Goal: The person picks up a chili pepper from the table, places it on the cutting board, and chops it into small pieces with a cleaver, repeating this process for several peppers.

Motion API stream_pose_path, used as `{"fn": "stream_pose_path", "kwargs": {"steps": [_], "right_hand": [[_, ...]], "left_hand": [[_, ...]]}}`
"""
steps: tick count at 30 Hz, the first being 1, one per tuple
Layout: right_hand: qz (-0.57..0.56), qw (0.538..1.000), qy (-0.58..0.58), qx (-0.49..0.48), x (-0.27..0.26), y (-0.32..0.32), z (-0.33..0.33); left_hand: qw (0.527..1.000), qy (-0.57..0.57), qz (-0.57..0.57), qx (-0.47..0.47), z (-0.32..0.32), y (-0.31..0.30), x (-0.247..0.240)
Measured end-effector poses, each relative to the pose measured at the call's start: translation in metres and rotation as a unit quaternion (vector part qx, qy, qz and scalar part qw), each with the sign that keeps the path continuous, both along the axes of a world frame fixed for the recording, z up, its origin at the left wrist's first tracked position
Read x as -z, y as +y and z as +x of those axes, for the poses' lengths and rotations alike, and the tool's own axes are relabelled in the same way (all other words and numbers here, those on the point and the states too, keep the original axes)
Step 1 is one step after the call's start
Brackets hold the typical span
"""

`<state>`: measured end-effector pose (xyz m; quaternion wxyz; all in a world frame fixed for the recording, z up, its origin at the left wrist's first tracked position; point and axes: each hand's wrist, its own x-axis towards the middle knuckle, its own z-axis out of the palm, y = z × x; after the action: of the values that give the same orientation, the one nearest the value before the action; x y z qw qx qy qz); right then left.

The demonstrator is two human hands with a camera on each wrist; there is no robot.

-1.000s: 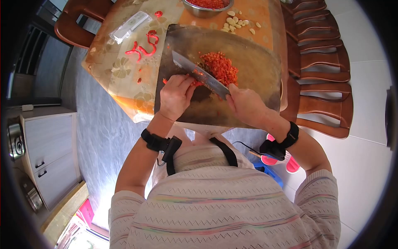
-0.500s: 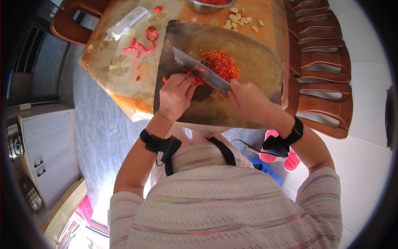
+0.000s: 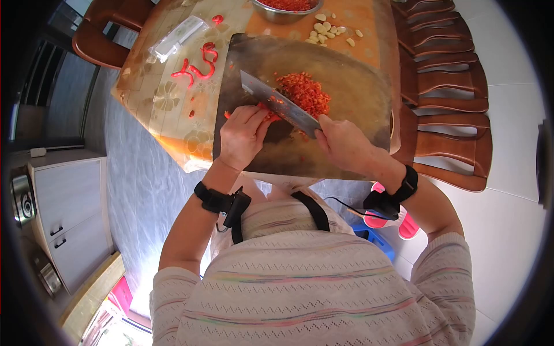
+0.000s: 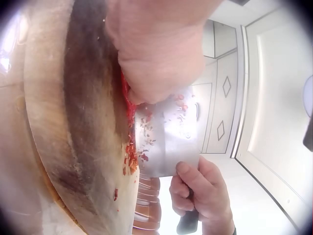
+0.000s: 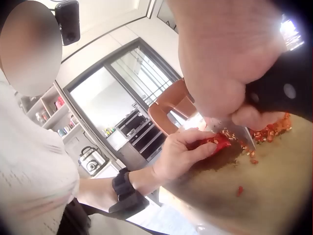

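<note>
My right hand [image 3: 349,147] grips the dark handle of a broad cleaver [image 3: 284,108], its blade slanting across the cutting board [image 3: 363,86]. Bits of chili stick to the blade's face in the left wrist view. Just left of the blade, my left hand [image 3: 238,138] pinches red chili peppers [image 5: 221,142] against the board, fingertips close beside the steel. Most of those peppers are hidden under the fingers in the head view. A heap of chopped red chili [image 3: 306,94] lies on the blade's far side, with scattered bits around it.
Behind the board are a metal bowl [image 3: 284,18] of chopped chili and several peeled garlic cloves [image 3: 326,30]. Whole red chilies [image 3: 205,70] and a clear plastic packet [image 3: 180,38] lie on the tablecloth at left. Wooden chairs [image 3: 453,151] line the right side.
The head view shifts slightly up and back. Both hands and the cleaver stay in nearly the same place on the board, the grips unchanged.
</note>
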<state>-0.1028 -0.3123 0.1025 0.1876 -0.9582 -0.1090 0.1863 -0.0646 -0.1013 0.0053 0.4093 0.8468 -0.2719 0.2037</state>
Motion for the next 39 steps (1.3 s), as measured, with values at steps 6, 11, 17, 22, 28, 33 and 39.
{"fn": "stream_pose_path", "kwargs": {"steps": [6, 11, 17, 22, 28, 33, 39], "right_hand": [[0.002, 1.0, 0.007, 0.024, 0.018, -0.002, -0.006], [0.024, 0.999, -0.006, 0.029, 0.011, -0.003, -0.005], [-0.001, 1.0, 0.012, 0.004, -0.005, 0.0, -0.001], [-0.025, 0.999, 0.036, -0.004, -0.002, 0.005, 0.004], [0.028, 0.999, -0.013, 0.027, 0.022, 0.006, -0.003], [0.008, 1.0, 0.004, -0.001, 0.0, 0.0, 0.004], [-0.041, 0.997, 0.069, 0.011, -0.001, 0.013, 0.01]], "left_hand": [[1.0, -0.02, -0.004, -0.009, 0.001, -0.003, -0.002], [1.0, -0.023, 0.001, 0.001, 0.001, -0.002, -0.001], [1.0, -0.017, -0.001, -0.002, 0.001, -0.002, 0.0], [1.0, -0.017, -0.007, -0.009, 0.0, -0.002, 0.001], [1.0, -0.019, 0.005, -0.01, -0.001, -0.002, -0.001], [1.0, -0.02, 0.001, -0.009, 0.0, -0.003, 0.001], [1.0, -0.019, -0.011, -0.013, -0.001, -0.003, 0.003]]}}
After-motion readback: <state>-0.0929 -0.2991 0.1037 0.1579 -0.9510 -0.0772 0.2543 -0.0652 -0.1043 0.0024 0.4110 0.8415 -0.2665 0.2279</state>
